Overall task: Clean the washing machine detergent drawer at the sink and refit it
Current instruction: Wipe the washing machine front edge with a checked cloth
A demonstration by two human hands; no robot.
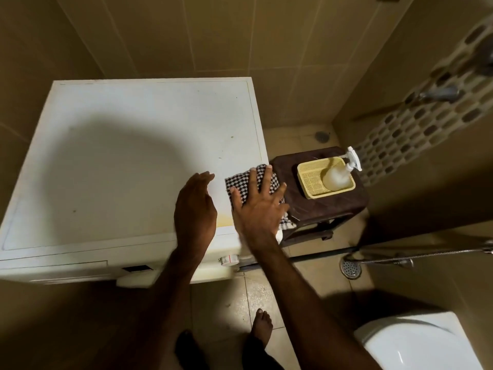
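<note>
Detergent drawer front: a long white panel seems to sit flush in the upper front edge of the washing machine, left of the dark display slot, though the steep downward view makes that uncertain. The white machine fills the left half of the scene, its flat lid mostly bare. To its right stands a dark brown plastic stool holding a yellow mesh basket with a pump bottle lying in it. Part of a white toilet shows at bottom right, with a floor drain above it.

A black-and-white checked cloth drapes over the machine's right edge toward the stool.

Possible trouble: the cloth already hangs partly off the lid, so a careless sweep could drag it onto the floor; it might also knock the basket and bottle off the stool, which stands just beside the machine.

The right hand lies flat on the cloth, fingers spread wide and straight, pressing rather than pinching. The left hand is over the lid just beside it, fingers together and relaxed, holding nothing; whether it touches the lid is unclear.
</note>
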